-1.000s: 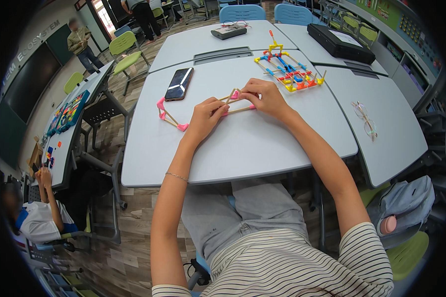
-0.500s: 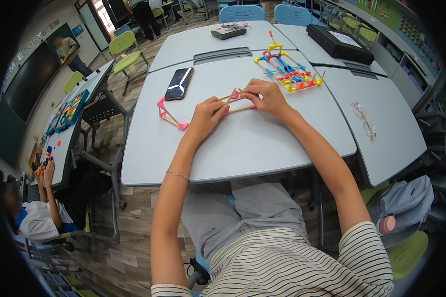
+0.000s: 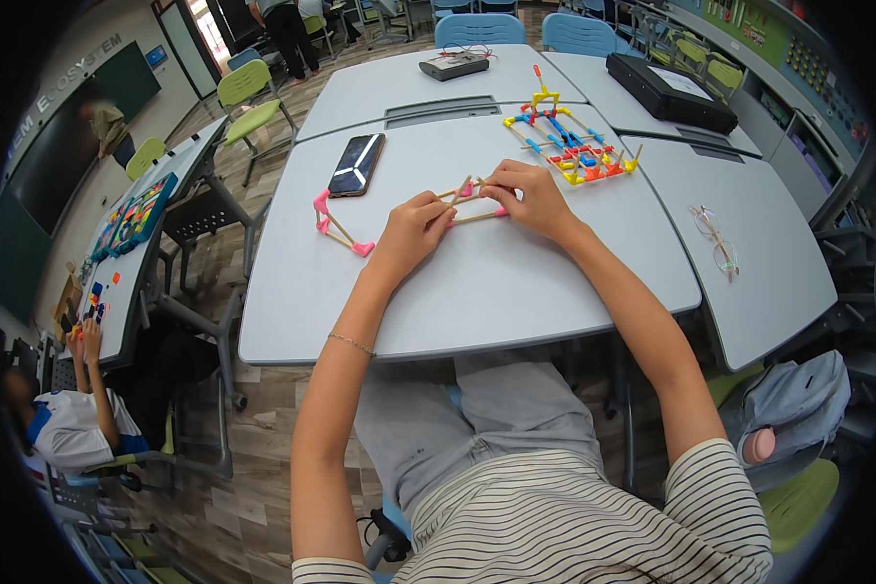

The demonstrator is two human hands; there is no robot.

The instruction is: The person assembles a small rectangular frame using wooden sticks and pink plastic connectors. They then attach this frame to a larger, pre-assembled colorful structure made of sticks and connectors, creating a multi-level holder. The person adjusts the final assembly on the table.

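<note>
On the white table in front of me is a frame of thin wooden sticks and pink connectors. My left hand is closed at its near middle, pinching a wooden stick that slants up from the fingertips. Close beside it, my right hand pinches what looks like another short wooden stick, mostly covered by the fingers. One pink connector shows between the hands, and another pink connector sits just under the right fingers. Part of the frame is hidden behind both hands.
A phone lies left of the frame. Beyond my right hand stands a multicoloured stick-and-connector model. Further off are a black case and a grey device with wires. Glasses rest on the right table. Another person handles small blocks at left.
Both hands stay close together over the frame, shifting only slightly. The slanted stick in my left hand and the right fingertips have changed angle a little. The view has moved slightly.
</note>
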